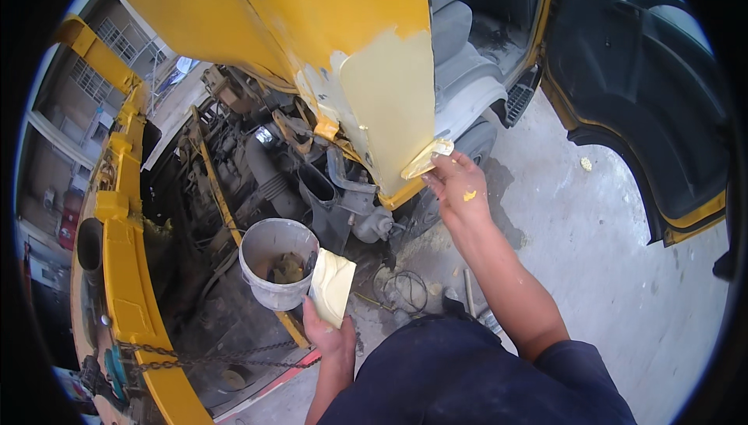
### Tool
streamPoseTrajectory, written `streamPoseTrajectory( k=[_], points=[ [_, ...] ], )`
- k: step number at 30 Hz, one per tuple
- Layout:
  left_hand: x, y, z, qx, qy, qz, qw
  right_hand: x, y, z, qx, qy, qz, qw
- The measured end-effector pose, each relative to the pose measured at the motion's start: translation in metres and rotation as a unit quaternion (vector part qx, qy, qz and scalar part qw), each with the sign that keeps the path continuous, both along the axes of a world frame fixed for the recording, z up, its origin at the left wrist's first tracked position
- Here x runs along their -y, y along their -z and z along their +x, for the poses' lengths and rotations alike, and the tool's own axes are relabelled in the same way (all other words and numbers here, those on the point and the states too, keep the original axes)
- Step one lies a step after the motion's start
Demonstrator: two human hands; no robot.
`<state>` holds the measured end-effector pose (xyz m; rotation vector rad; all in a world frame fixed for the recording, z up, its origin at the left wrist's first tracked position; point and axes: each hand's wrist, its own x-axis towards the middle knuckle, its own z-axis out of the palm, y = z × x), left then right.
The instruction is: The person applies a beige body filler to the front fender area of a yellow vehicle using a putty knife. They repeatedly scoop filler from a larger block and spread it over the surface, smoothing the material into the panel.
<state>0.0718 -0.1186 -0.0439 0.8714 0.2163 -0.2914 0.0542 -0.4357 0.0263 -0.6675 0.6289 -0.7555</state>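
My right hand [461,185] pinches a putty spreader [427,160] smeared with pale yellow filler. Its blade lies against the lower edge of a yellow cab panel [335,4], where a broad patch of cream filler [393,90] covers the corner. A dab of yellow filler sticks to the back of that hand. Lower down, my left hand [330,336] grips a flat putty board [333,288] coated with creamy filler. Right beside the board is a grey-white bucket [278,294] with dirty contents; what supports it is hidden.
Left of the panel lie exposed engine parts [269,164] and a yellow frame beam [128,269] with a chain [226,359]. An open dark door [631,90] stands at the right. Below the cab are a wheel [477,147] and concrete floor [576,215] with a filler blob [586,164].
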Motion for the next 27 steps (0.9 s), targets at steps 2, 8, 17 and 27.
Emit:
streamPoseTrajectory(
  k=[2, 8, 17, 27],
  points=[
    [-0.005, 0.011, 0.004, 0.004, 0.006, -0.012, 1.0, -0.001, -0.031, -0.003, 0.018, 0.002, -0.015, 1.0],
    [-0.005, 0.022, 0.007, 0.004, 0.019, -0.028, 0.999, 0.002, -0.116, -0.003, 0.077, -0.001, -0.116, 0.99],
    [-0.002, 0.028, 0.011, 0.007, 0.041, -0.046, 0.998, 0.016, -0.219, 0.001, 0.163, 0.015, -0.242, 0.956],
    [-0.007, 0.021, 0.008, 0.032, 0.028, -0.048, 0.998, 0.01, -0.149, -0.048, 0.008, 0.026, -0.294, 0.955]
  ],
)
